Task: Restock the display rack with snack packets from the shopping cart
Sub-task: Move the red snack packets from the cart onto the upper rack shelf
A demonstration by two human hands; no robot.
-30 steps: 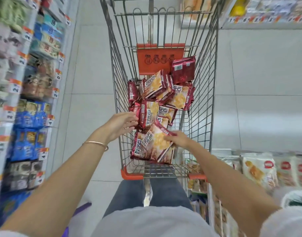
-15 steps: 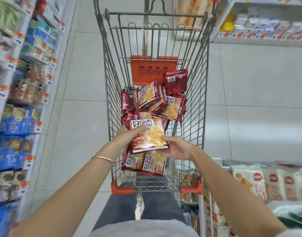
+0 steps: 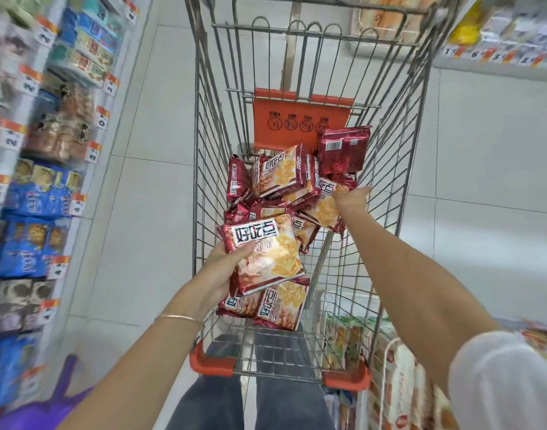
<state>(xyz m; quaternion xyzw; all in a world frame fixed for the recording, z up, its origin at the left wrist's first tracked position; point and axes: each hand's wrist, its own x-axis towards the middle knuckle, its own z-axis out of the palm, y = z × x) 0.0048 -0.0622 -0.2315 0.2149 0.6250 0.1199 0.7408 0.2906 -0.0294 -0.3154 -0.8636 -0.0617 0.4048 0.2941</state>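
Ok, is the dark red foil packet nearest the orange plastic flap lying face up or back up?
Back up: the dark red foil packet shows its barcode, no biscuit picture.

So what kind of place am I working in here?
A shop aisle, probably a supermarket or convenience store: a wire shopping cart holds snack packets, and shelves of packaged goods carry price tags.

The near packet (image 3: 266, 252) is red, with golden crackers pictured and a white label bearing dark characters. The far packet (image 3: 343, 150) shows dark-red foil and a white barcode. The cart (image 3: 200, 150) is silver wire with orange corners (image 3: 210, 361) and an orange flap (image 3: 300, 119) printed with black symbols. The floor (image 3: 148, 181) is pale grey tile. The left shelf's packs (image 3: 39, 193) are blue, and its tags (image 3: 58, 265) are orange and white. The bracelet (image 3: 179, 318) is gold and the sleeve (image 3: 507, 383) is white.
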